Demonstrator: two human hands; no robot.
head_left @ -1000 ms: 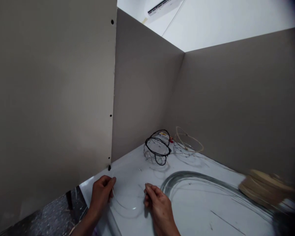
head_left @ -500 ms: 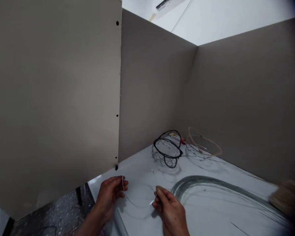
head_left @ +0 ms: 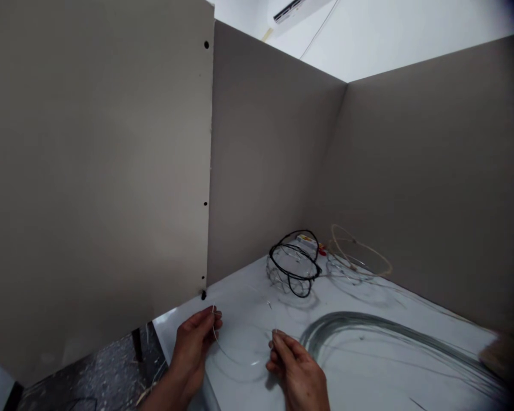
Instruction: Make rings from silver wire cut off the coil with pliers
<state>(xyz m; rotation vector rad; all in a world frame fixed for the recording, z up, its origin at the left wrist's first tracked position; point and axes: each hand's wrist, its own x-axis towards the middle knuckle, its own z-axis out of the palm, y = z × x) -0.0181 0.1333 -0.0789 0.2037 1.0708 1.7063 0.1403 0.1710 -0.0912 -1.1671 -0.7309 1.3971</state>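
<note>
My left hand [head_left: 192, 348] and my right hand [head_left: 294, 361] pinch a thin pale wire [head_left: 235, 359] between fingers and thumbs, and it sags in a shallow loop just above the white tabletop [head_left: 248, 302]. Beyond them stands a round cage of black and silvery wire [head_left: 293, 269]. A pale cane hoop [head_left: 360, 251] leans to its right, tangled with fine wire. To the right of my right hand, a large coil of grey wire [head_left: 368, 334] lies flat on the table.
Grey partition panels [head_left: 274, 171] wall the table's back and left, with a drilled panel [head_left: 98, 171] at left. A small white box [head_left: 307, 242] sits behind the cage. A blurred cane bundle [head_left: 503, 354] sits at the right edge. A speckled floor [head_left: 89, 371] shows below the table's near left corner.
The view has swung left and up, so the table objects sit further right and the cane bundle has nearly left the frame. Both hands still hold the wire.
</note>
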